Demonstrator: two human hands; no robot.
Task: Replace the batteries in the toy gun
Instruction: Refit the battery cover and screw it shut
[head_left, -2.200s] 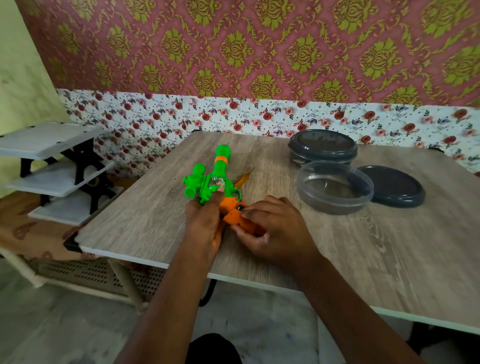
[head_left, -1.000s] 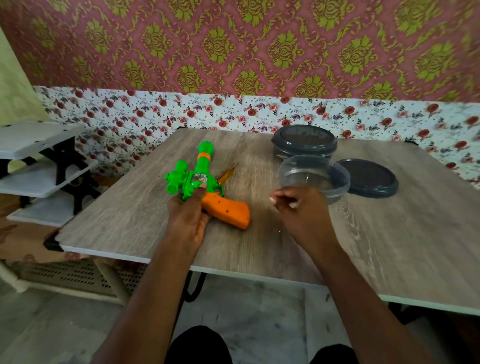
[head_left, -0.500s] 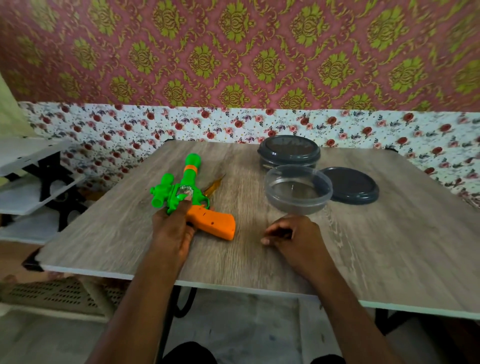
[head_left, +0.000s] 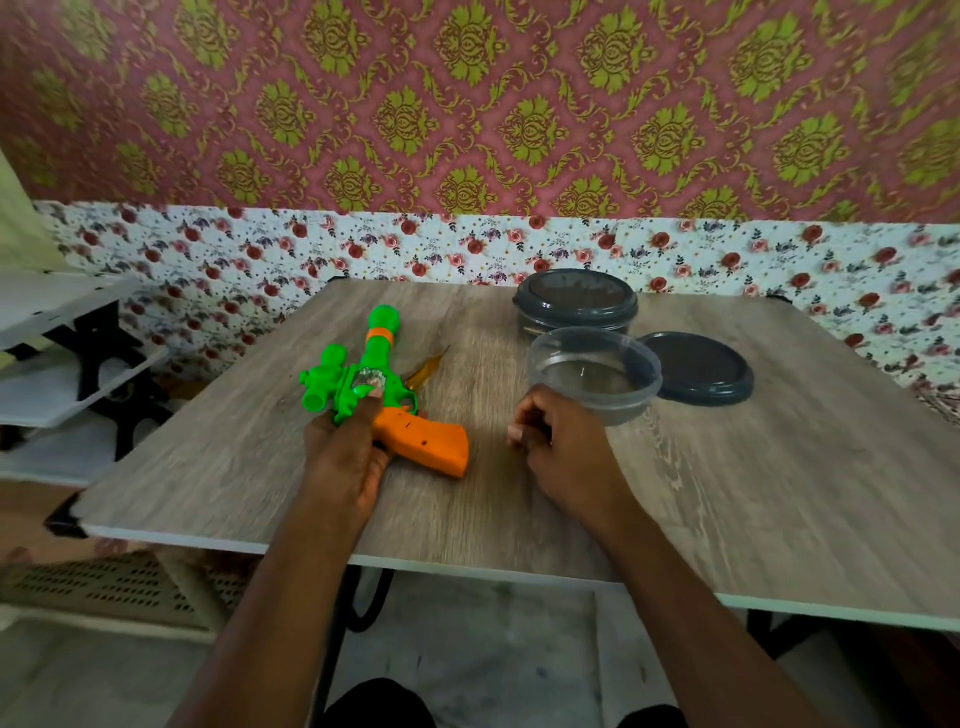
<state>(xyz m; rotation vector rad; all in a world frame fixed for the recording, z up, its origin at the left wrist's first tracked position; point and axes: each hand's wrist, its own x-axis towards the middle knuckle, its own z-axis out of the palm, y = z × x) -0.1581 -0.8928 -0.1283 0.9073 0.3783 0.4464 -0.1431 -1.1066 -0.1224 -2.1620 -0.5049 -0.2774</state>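
On the bench (head_left: 727, 493), the left hand (head_left: 345, 457) grips the toy gun (head_left: 382, 395) lying flat. Right hand (head_left: 563, 441) hovers curled just near the clear tub (head_left: 595, 376); whether it holds anything, I cannot tell.

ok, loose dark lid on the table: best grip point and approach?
Judgement: pinch the raised rim of the loose dark lid at its near-right edge, coming from above on the right. It lies flat on the table, and the clear container crowds its left side, so that edge looks freest for the right hand.
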